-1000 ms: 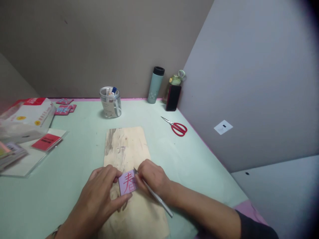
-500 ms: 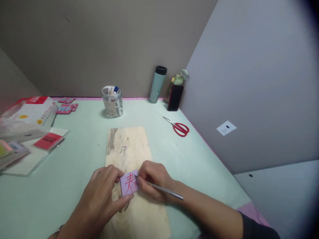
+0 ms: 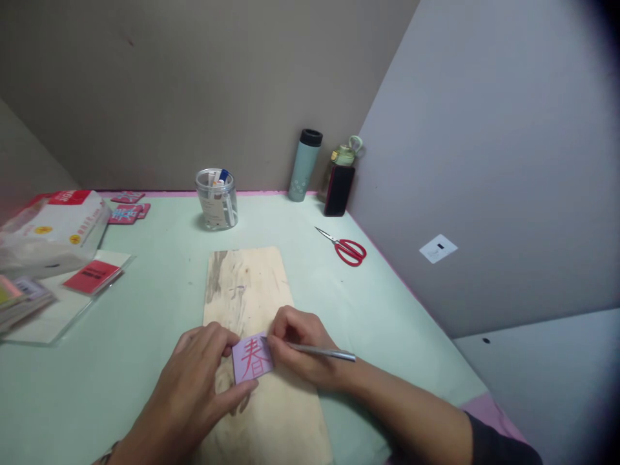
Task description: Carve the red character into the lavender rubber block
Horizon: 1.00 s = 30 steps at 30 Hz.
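The fine tip work on the purple tile (image 3: 242,368) looks to be in hand; the next move seems to call for a steady hold and small, controlled strokes. The tile sits on the wooden board (image 3: 252,278). From 8 o'clock, the left hand (image 3: 201,365) braces it between fingers and thumb. From 4 o'clock, the right hand (image 3: 303,352) pinches a slim silver tool (image 3: 329,352), its tip near the tile's 1 o'clock corner.
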### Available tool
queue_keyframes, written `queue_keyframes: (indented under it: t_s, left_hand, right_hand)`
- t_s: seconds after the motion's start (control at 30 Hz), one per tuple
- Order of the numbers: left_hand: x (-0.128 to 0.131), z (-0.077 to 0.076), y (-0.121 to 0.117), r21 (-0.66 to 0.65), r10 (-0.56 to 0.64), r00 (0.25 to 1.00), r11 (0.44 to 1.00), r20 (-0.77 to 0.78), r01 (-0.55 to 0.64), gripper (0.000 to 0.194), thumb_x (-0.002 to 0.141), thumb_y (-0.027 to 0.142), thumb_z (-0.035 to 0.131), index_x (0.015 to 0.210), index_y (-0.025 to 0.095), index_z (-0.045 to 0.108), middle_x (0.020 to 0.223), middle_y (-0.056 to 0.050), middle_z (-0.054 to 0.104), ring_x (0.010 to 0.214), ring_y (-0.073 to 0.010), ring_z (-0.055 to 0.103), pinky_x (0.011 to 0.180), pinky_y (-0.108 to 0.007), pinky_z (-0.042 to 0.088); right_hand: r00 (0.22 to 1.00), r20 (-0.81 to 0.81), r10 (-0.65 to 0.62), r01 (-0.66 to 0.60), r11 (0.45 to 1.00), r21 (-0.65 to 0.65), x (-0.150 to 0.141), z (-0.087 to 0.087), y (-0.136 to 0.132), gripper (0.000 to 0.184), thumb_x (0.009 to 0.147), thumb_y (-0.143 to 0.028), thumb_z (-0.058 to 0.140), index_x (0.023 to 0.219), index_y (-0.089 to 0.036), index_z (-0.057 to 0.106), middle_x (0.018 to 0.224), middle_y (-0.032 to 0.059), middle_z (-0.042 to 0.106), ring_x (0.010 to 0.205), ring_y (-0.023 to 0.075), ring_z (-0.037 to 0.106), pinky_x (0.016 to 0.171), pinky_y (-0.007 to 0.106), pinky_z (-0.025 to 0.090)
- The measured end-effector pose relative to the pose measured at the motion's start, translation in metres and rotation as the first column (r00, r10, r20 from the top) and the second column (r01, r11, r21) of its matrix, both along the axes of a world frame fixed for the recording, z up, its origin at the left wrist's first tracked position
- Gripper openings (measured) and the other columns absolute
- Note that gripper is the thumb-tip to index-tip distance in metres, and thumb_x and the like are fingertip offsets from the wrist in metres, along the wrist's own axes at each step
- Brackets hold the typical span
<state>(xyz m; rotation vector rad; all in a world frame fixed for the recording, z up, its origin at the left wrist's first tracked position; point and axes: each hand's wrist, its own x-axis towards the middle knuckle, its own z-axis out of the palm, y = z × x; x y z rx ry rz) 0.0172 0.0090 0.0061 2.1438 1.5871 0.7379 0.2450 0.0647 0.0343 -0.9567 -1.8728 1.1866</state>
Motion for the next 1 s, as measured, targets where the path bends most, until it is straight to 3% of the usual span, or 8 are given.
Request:
queue_keyframes:
  t_s: [0.13,0.27,0.37,0.5,0.63,0.77,0.9,1.0]
  left_hand:
    - [0.001,0.001,0.000,0.000,-0.004,1.000,1.000,-0.002,0.004,0.037,0.079,0.043,0.081,0.103,0.025,0.059,0.092,-0.001,0.063,0.090,-0.0272,0.059,0.081,-0.040,0.045]
    - [0.001,0.003,0.000,0.003,0.007,1.000,1.000,0.002,-0.007,0.035,0.080,0.044,0.080,0.102,0.026,0.060,0.091,-0.001,0.062,0.090,-0.0266,0.059,0.078,-0.037,0.045]
    - [0.003,0.005,-0.001,0.001,0.016,1.000,1.000,0.002,-0.016,0.034,0.080,0.043,0.080,0.101,0.026,0.060,0.092,-0.001,0.062,0.091,-0.0263,0.058,0.080,-0.038,0.044]
    - [0.004,0.007,-0.001,-0.010,0.019,1.000,1.000,0.004,-0.019,0.035,0.080,0.045,0.080,0.101,0.025,0.061,0.091,-0.001,0.062,0.091,-0.0261,0.058,0.080,-0.038,0.045]
    - [0.002,0.008,-0.001,-0.043,0.035,0.999,0.999,0.032,-0.034,0.038,0.077,0.048,0.082,0.101,0.026,0.062,0.095,-0.002,0.063,0.092,-0.0267,0.060,0.079,-0.037,0.048]
    - [0.000,0.011,-0.002,-0.030,0.054,0.987,0.998,0.150,-0.050,0.049,0.083,0.057,0.077,0.119,0.028,0.060,0.112,-0.004,0.065,0.093,-0.0243,0.063,0.078,-0.035,0.053]
    - [0.007,0.017,-0.002,0.063,0.010,0.976,0.998,0.217,-0.024,0.033,0.094,0.052,0.068,0.119,0.030,0.063,0.116,-0.005,0.066,0.108,-0.0255,0.063,0.090,-0.037,0.053]
    - [0.014,0.019,-0.002,0.112,-0.054,0.969,0.993,0.240,0.028,0.018,0.098,0.042,0.066,0.111,0.029,0.066,0.106,-0.003,0.067,0.101,-0.0235,0.063,0.087,-0.037,0.051]
  right_hand:
    - [0.998,-0.043,0.047,-0.052,0.989,-0.139,0.002,0.006,0.005,0.017,0.083,-0.026,0.068,0.075,-0.020,0.054,0.067,-0.0044,0.051,0.059,0.0104,0.042,0.054,0.025,0.033]
    - [0.986,-0.139,0.097,-0.141,0.924,-0.357,0.005,0.012,0.012,0.013,0.081,-0.027,0.075,0.082,-0.017,0.066,0.072,-0.0021,0.058,0.065,0.0114,0.049,0.060,0.027,0.038]
    - [0.982,-0.173,0.078,-0.148,0.887,-0.438,0.006,0.012,0.018,0.014,0.077,-0.027,0.080,0.081,-0.017,0.071,0.076,0.0001,0.064,0.069,0.0127,0.054,0.063,0.027,0.041]
    - [0.979,-0.200,0.046,-0.139,0.864,-0.483,0.008,0.010,0.022,0.018,0.074,-0.028,0.085,0.083,-0.017,0.073,0.079,0.0016,0.069,0.070,0.0129,0.058,0.066,0.028,0.045]
    - [0.967,-0.245,0.074,-0.192,0.843,-0.502,0.011,0.014,0.023,0.022,0.081,-0.034,0.082,0.091,-0.016,0.074,0.073,0.0001,0.067,0.065,0.0116,0.057,0.064,0.027,0.044]
    - [0.930,-0.364,0.060,-0.257,0.814,-0.521,0.009,0.017,0.019,0.026,0.083,-0.036,0.083,0.088,-0.017,0.065,0.070,-0.0007,0.067,0.062,0.0116,0.059,0.062,0.027,0.046]
    - [0.931,-0.361,0.056,-0.235,0.846,-0.478,0.002,0.015,0.011,0.034,0.080,-0.039,0.089,0.082,-0.017,0.063,0.067,-0.0027,0.065,0.059,0.0101,0.056,0.058,0.025,0.044]
    - [0.933,-0.356,0.057,-0.227,0.862,-0.454,-0.004,0.011,0.005,0.038,0.076,-0.044,0.092,0.082,-0.017,0.066,0.071,-0.0015,0.066,0.061,0.0107,0.057,0.059,0.026,0.046]
